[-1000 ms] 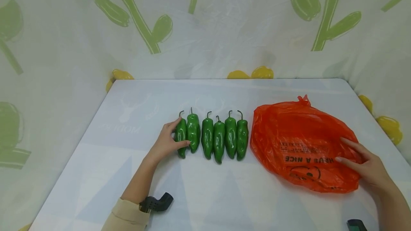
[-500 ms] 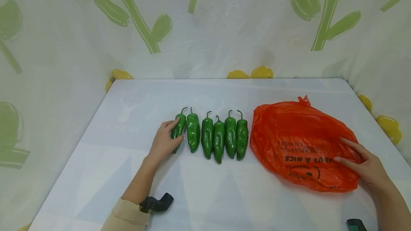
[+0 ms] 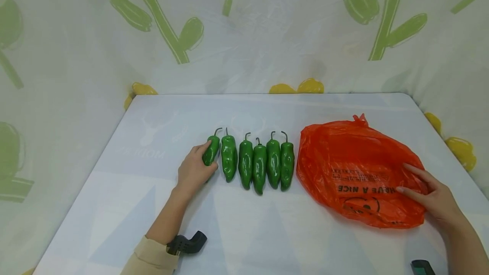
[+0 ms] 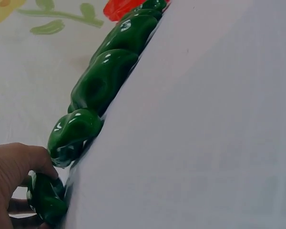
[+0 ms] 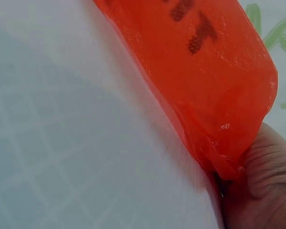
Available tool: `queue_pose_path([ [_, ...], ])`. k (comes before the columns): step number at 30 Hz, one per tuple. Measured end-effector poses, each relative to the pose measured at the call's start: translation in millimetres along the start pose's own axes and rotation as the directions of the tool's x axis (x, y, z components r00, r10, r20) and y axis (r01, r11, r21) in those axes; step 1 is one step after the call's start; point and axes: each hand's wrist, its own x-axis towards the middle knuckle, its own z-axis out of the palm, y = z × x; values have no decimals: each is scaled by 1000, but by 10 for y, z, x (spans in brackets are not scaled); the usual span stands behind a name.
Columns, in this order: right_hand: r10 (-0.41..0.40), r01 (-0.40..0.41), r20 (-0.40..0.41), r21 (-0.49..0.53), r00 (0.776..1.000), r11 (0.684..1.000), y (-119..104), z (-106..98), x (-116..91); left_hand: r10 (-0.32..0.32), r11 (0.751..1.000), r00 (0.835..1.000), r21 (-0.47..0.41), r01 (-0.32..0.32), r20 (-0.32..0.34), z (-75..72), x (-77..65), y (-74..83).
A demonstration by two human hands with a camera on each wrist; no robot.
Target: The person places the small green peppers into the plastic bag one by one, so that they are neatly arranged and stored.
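Observation:
In the head view my left hand grips the leftmost green pepper between thumb and fingers, its stem pointing away from me. The left wrist view shows the fingers curled round this pepper, close to the white surface. Several more green peppers lie side by side just to the right. My right hand rests at the right side of a red plastic bag, with thumb and index finger apart over it. In the right wrist view part of that hand is hidden behind the bag.
A pale table with a faint triangle pattern lies beneath everything. Behind it and at the sides hangs a curtain printed with green plants. A black wrist device sits on the left arm.
My left hand has closed round the leftmost pepper and drawn it slightly left, tilting it and widening the gap beside its neighbour. The right hand and bag look the same.

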Motion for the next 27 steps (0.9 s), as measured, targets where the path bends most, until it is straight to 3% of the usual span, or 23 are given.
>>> queue_pose_path([
  [8, -4, 4, -4, -4, 1000, 1000, -13, 6, -7, 47, 999, 994, -2, -47, -102, 25, -15, -49],
  [20, 20, -20, -4, -25, 1000, 999, -40, 7, -1, 44, 995, 991, -81, -54, -127, -56, -16, 24],
  [27, 41, -40, 11, -25, 999, 999, -65, -5, -7, 91, 986, 984, -123, -111, -153, -82, -12, 91],
])
